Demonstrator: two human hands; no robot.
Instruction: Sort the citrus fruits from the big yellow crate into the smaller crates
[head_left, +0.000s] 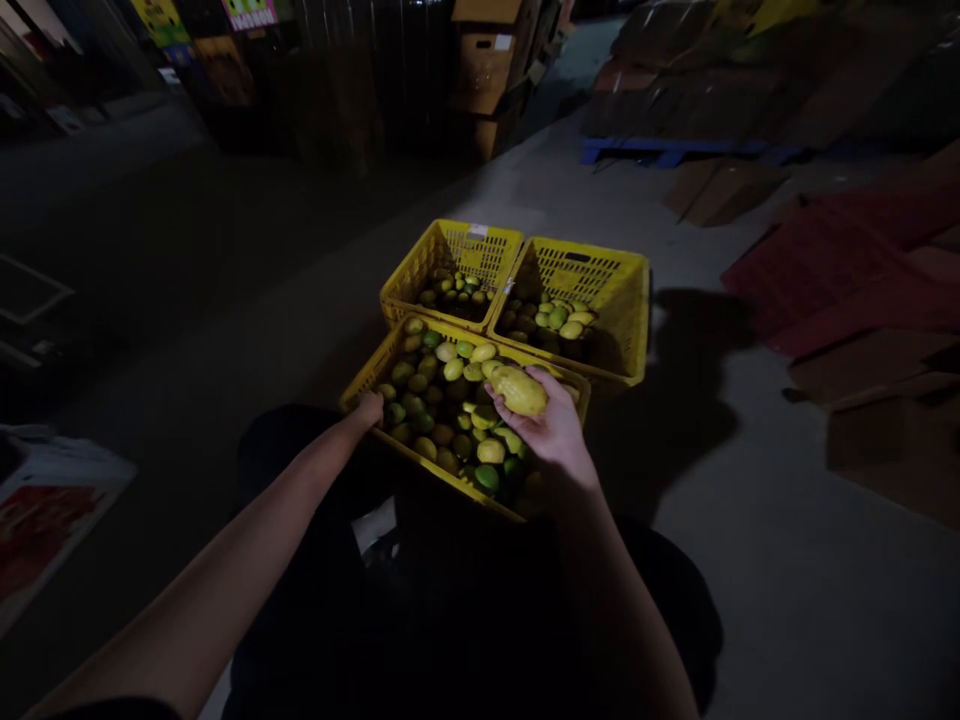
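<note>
Three yellow plastic crates stand on the concrete floor in front of me. The nearest crate (358, 385) is full of green and yellow citrus fruits (439, 400). My right hand (551, 425) is closed round a large yellow fruit (517, 390), held just above that crate's right side. My left hand (369, 408) rests at the crate's near left rim, fingers curled down among the fruits; what it grips is hidden. The far left crate (442, 250) and far right crate (622, 300) each hold a shallow layer of fruits.
My dark-clothed knees (300, 450) press against the near crate. Flattened cardboard (720, 190) and red sheets (840, 270) lie on the right. A blue pallet (660, 150) and stacked boxes (487, 70) stand at the back. Printed paper (45, 510) lies at the left.
</note>
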